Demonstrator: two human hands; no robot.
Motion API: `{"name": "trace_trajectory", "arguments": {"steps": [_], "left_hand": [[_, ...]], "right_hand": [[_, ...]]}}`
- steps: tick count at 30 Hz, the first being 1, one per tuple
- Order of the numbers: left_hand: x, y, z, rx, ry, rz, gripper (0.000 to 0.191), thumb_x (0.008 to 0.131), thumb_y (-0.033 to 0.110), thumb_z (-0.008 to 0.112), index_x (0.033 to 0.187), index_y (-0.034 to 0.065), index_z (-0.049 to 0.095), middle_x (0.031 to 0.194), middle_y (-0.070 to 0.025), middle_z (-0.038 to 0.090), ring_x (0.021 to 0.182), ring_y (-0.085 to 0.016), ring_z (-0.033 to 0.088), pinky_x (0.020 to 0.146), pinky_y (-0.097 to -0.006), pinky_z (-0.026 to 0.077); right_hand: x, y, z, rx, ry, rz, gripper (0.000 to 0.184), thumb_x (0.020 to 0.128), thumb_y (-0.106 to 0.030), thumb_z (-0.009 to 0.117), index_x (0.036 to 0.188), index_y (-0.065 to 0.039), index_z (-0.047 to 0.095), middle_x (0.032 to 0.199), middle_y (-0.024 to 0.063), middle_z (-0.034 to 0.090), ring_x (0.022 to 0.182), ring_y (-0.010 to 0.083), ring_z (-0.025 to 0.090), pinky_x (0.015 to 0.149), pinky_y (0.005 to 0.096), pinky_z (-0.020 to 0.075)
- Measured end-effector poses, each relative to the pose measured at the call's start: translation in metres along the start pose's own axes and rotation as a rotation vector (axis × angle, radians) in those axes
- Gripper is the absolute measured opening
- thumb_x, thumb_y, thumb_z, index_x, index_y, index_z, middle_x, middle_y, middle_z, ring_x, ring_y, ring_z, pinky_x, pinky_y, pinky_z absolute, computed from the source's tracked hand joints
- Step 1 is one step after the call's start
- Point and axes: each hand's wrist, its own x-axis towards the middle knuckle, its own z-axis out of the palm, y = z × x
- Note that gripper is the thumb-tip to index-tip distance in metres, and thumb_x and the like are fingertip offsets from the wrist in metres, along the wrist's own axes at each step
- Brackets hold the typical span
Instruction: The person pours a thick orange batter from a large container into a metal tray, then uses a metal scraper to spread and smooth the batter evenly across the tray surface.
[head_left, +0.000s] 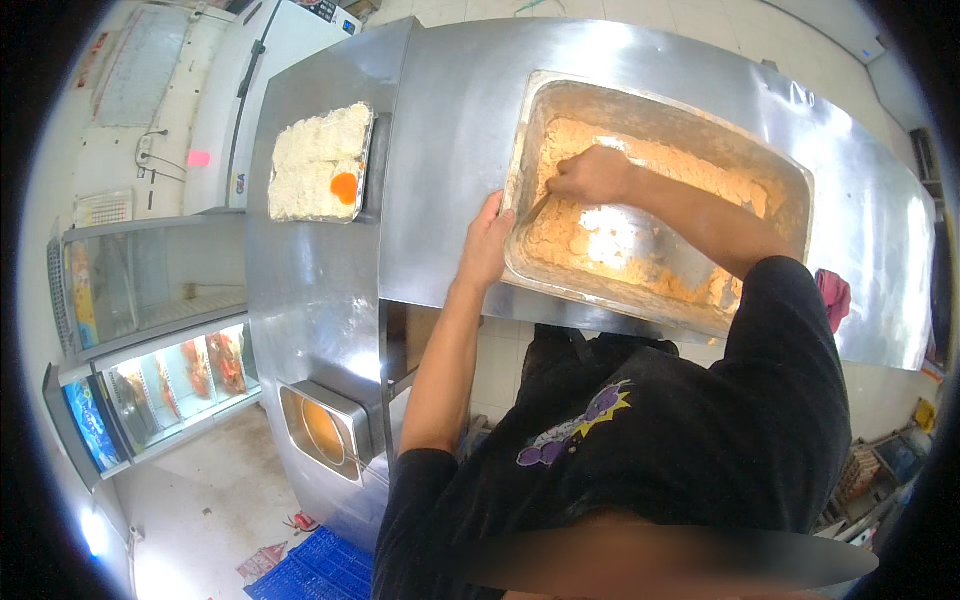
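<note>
A large rectangular metal pan (757, 154) rests on the steel table in front of me. Crumbly orange-tan food (574, 135) coats its floor in patches, with bare shiny metal between them. At the pan's left wall, my right hand (596, 174) grips a thin brownish utensil (536, 210), pointing down to the left; its working end is hard to make out. My left hand (489, 244) holds the pan's left rim, thumb on top.
On the steel side table (315, 300), a tray of white crumbly food (311, 165) carries an orange patch (345, 187). Nearer stands a deep metal pan (360, 409) with orange contents and a wire ring. A maroon cloth (832, 298) lies right; a blue plastic crate (315, 566) sits below.
</note>
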Motion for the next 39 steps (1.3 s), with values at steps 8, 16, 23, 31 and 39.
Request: {"name": "trace_trajectory", "arguments": {"steps": [8, 16, 23, 31, 39], "left_hand": [[-0.004, 0.004, 0.003, 0.032, 0.006, 0.017, 0.040, 0.112, 0.016, 0.046, 0.146, -0.0027, 0.055, 0.134, -0.0105, 0.065, 0.123, -0.015, 0.058, 0.109, -0.0321, 0.045], [-0.004, 0.010, 0.004, -0.092, 0.003, -0.073, 0.040, 0.113, 0.017, 0.045, 0.146, -0.0029, 0.055, 0.134, -0.0097, 0.066, 0.123, -0.015, 0.058, 0.109, -0.0313, 0.044], [0.003, 0.005, 0.000, 0.083, -0.004, 0.010, 0.045, 0.112, 0.025, 0.047, 0.145, -0.0031, 0.056, 0.135, -0.0100, 0.066, 0.122, -0.017, 0.060, 0.108, -0.0339, 0.045], [-0.002, 0.013, 0.001, 0.365, 0.059, 0.073, 0.043, 0.111, 0.022, 0.045, 0.142, -0.0043, 0.057, 0.128, -0.0130, 0.069, 0.117, -0.020, 0.062, 0.105, -0.0353, 0.047], [0.002, -0.003, 0.001, 0.353, 0.123, 0.115, 0.036, 0.112, 0.018, 0.050, 0.140, -0.0024, 0.060, 0.117, -0.0135, 0.075, 0.107, -0.019, 0.068, 0.098, -0.0361, 0.053]], "right_hand": [[-0.010, -0.012, 0.003, 0.001, -0.037, 0.087, 0.019, 0.099, -0.034, 0.061, 0.107, -0.019, 0.071, 0.090, 0.0075, 0.071, 0.080, 0.0309, 0.076, 0.061, 0.0441, 0.0612], [0.009, -0.014, -0.007, -0.005, -0.056, -0.032, 0.022, 0.098, -0.034, 0.063, 0.113, -0.022, 0.074, 0.091, 0.0064, 0.071, 0.082, 0.0299, 0.075, 0.062, 0.0452, 0.0600], [0.006, -0.016, -0.022, 0.004, -0.073, -0.026, 0.030, 0.102, -0.045, 0.062, 0.118, -0.023, 0.075, 0.091, 0.0073, 0.073, 0.082, 0.0303, 0.076, 0.067, 0.0466, 0.0616], [0.012, -0.039, -0.026, 0.020, -0.167, -0.066, 0.029, 0.104, -0.044, 0.059, 0.113, -0.021, 0.073, 0.093, 0.0073, 0.072, 0.087, 0.0319, 0.075, 0.069, 0.0465, 0.0604], [-0.103, -0.049, -0.071, 0.488, -0.455, 0.396, 0.047, 0.111, -0.050, 0.045, 0.146, -0.028, 0.067, 0.128, 0.0166, 0.074, 0.123, 0.0332, 0.067, 0.106, 0.0497, 0.0517]]}}
